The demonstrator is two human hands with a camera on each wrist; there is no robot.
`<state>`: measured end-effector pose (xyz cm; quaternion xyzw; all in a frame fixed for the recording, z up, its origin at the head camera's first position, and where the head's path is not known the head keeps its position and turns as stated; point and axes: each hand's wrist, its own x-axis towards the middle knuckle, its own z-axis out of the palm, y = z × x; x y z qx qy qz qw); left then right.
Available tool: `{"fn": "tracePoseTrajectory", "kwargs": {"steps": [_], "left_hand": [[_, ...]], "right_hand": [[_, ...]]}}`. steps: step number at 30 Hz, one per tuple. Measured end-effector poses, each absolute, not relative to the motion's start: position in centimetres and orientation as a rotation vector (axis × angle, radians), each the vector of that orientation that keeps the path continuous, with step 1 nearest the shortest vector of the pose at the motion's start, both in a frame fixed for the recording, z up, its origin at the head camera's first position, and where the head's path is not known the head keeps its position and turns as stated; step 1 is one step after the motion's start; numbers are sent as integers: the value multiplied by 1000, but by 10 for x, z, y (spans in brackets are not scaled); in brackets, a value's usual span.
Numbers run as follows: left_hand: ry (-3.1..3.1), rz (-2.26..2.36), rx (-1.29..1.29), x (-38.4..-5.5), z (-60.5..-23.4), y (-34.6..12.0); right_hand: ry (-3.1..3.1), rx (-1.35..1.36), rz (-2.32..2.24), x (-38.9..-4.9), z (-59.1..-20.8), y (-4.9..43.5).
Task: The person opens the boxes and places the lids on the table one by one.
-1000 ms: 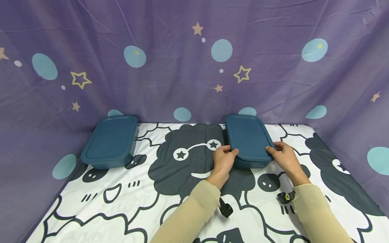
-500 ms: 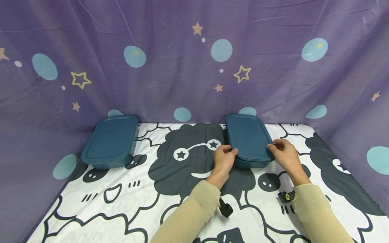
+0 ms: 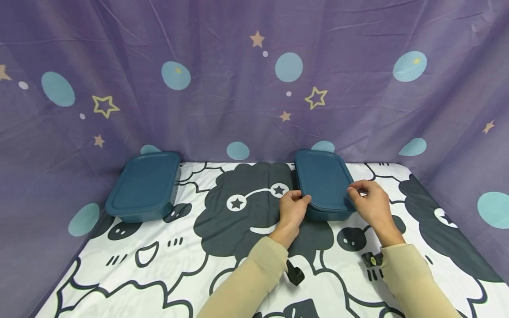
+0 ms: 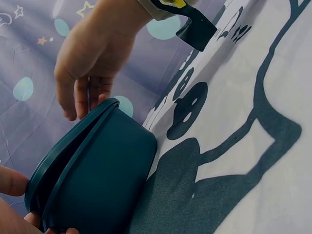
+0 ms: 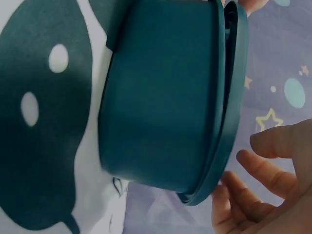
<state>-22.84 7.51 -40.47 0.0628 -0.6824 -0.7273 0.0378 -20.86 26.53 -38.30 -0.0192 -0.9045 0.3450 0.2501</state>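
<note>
A dark teal lidded food container (image 3: 328,215) stands at the back right. Its lid (image 3: 324,179) sits tilted: in the left wrist view the edge by the left hand is raised, with a dark gap above the box rim, while the far corner rests on the rim. My left hand (image 3: 292,212) pinches the lid's near-left corner, thumb on top and fingers lower at the side. Close beside the right edge, my right hand (image 3: 371,205) has its fingers loosely bent. The right wrist view shows its thumb (image 5: 273,141) apart from the lid and nothing in its grasp.
A second lidded teal container (image 3: 145,185) stands at the back left, against the purple curtain (image 3: 238,88). White cloth with dark cartoon shapes covers the table (image 3: 191,265). Black wrist mounts hang below both sleeves (image 3: 246,274).
My right hand has come off the lid's near-right corner, its fingers lifting a little away. The left hand keeps its pinch at the left corner. The second container has stayed in place.
</note>
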Motion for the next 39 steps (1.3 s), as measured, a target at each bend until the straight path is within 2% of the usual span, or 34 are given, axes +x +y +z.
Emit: {"fn": "tracePoseTrajectory", "kwargs": {"steps": [11,39], "left_hand": [[-2101,-2225,195,-227,-404,75],[-2108,-2218,186,-227,-403,75]], "right_hand": [[-2502,163,800,-203,-379,250],[-2769,509,533,-193,-376,235]]}}
